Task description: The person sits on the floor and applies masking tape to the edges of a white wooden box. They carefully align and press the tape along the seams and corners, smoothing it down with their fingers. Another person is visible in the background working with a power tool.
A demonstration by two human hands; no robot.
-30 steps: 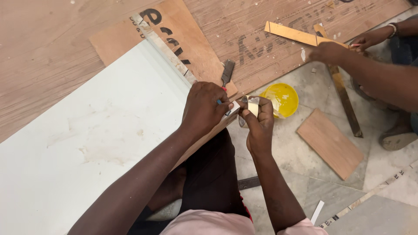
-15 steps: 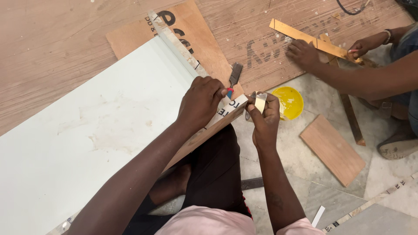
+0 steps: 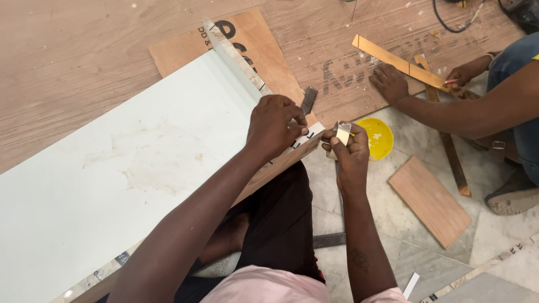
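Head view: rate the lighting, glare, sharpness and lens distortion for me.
Head view: light is even and soft, with only faint shadows under the left hand and right hand; the pale board is bright but not blown out, no hard glare; hands, yellow lid and wood offcut look sharp; straight board edges bend only slightly near the frame's borders.

Under the left hand's grip (image 3: 276,124) lies a pale mint-white laminated board (image 3: 112,179); just right of the right hand's grip (image 3: 347,147), a bright yellow round lid (image 3: 379,138); beyond, scratched reddish-brown plywood sheets (image 3: 84,56).
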